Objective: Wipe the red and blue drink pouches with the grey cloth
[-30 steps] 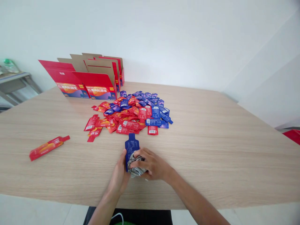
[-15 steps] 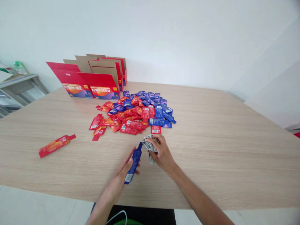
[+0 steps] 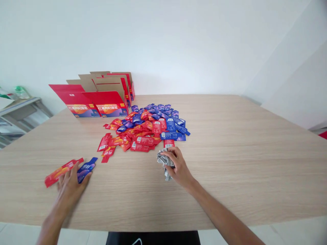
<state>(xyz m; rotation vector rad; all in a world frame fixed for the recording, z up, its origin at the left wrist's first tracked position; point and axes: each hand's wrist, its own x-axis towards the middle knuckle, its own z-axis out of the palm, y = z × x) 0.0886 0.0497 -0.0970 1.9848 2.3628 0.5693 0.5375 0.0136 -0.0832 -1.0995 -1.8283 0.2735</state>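
My left hand (image 3: 71,183) is at the left side of the table, thumb and fingers on either side of a blue pouch (image 3: 86,167) with a narrow spout end. The pouch lies beside a red pouch (image 3: 60,173) of the same shape, and my fingers partly cover both. In my right hand (image 3: 178,166) a crumpled grey-and-white striped cloth (image 3: 165,160) is pinched between thumb and fingers. Just beyond it lies a heap of red pouches (image 3: 143,141) and blue pouches (image 3: 170,124).
Red cardboard boxes (image 3: 109,103) with raised flaps stand at the back left of the wooden table (image 3: 230,163). A white wall (image 3: 191,47) rises behind the table. Off to the left is a grey side table (image 3: 25,105) with items on it.
My left hand has carried the blue pouch from the middle to the left, down beside the red pouch. My right hand keeps the cloth in nearly the same place.
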